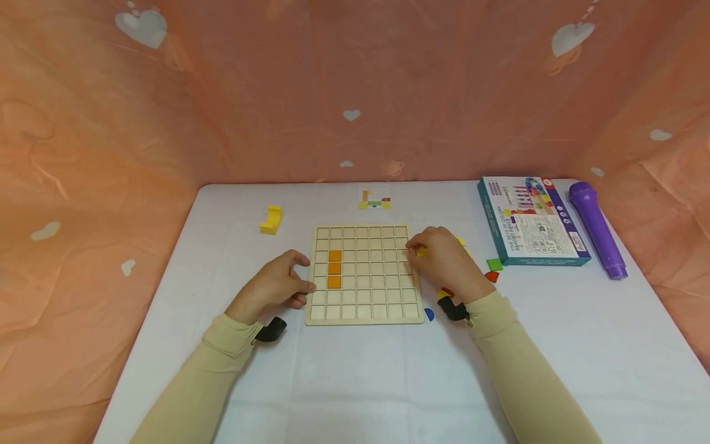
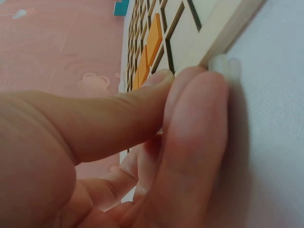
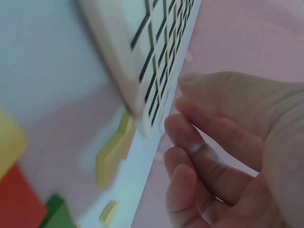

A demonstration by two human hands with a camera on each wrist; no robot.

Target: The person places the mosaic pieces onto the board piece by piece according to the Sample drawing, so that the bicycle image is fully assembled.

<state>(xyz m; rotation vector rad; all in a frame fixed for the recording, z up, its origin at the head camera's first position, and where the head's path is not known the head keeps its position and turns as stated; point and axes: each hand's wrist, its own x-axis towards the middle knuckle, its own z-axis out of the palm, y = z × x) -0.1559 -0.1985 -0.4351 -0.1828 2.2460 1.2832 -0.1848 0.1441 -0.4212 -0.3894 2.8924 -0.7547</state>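
A wooden grid board lies on the white table, with three orange square tiles in one column of its cells. My left hand grips the board's left edge; the left wrist view shows the thumb on top and fingertips against the side. Above the board's right edge, my right hand hovers with loosely bent fingers. Nothing shows between its thumb and index finger. A yellow piece lies on the table beside the board, below this hand.
Right of the board lie a green square, a red piece and a blue half-round piece. Behind are a pattern card and a yellow curved block. A printed box and a purple tube occupy the far right.
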